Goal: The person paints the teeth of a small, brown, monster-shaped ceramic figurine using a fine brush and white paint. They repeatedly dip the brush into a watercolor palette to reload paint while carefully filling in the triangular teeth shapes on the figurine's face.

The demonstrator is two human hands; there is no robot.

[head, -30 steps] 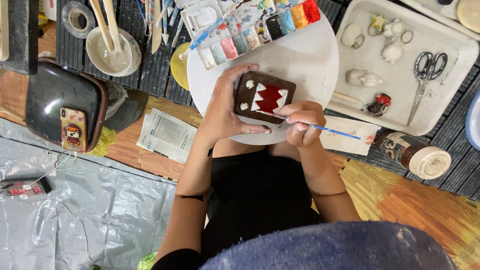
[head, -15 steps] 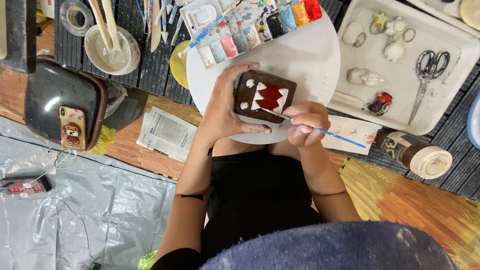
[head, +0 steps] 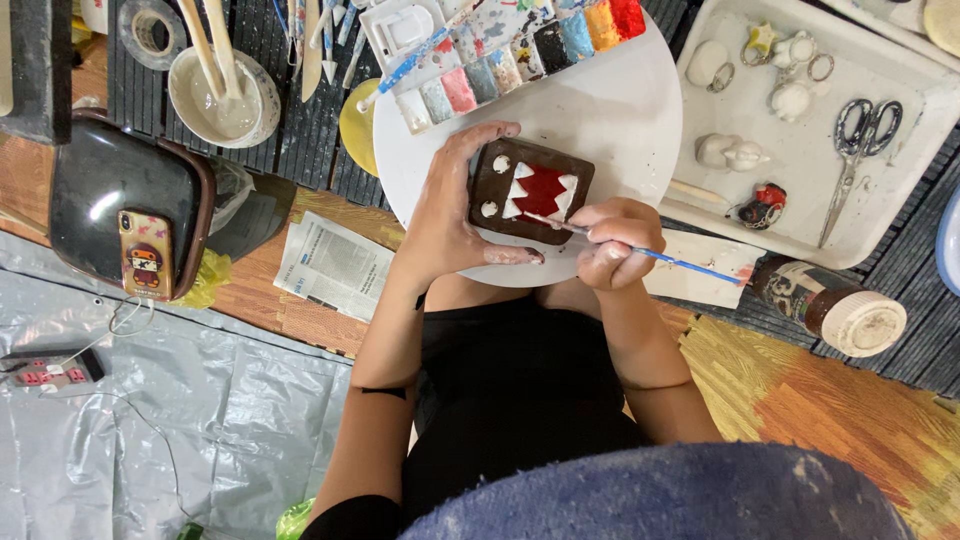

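Steadying the brown plaque (head: 530, 190) with the left hand (head: 455, 215), the person keeps it flat on the round white board (head: 610, 110), fingers curled over its upper edge and thumb stretched along its lower side, so the piece sits braced from two sides under the bristles. Over on the right, the right hand (head: 612, 240) is bunched into a pencil grip, fingertips pinching the thin blue-handled brush (head: 640, 252) close to the ferrule; the handle trails out to the right while the tip lands at the lower edge of the red zigzag patch, right beside the white tooth shapes. That short grip looks chosen for control along the border between red and white, as I read it. The plaque lies near the front of the board, close to the body, with both forearms coming up from below to meet it. Just beyond it, along the far rim of the board, the long paint palette (head: 510, 55) lies slantwise with its wells of pink, blue, orange and red facing the painter, near enough for a reload. To the right, the white tray (head: 900, 160) holds small pale figurines and a pair of scissors (head: 858, 150), parked apart from the wet work. Off to the left a bowl (head: 222, 95) holds wooden sticks, and a phone (head: 146, 255) rests on a dark rounded case.
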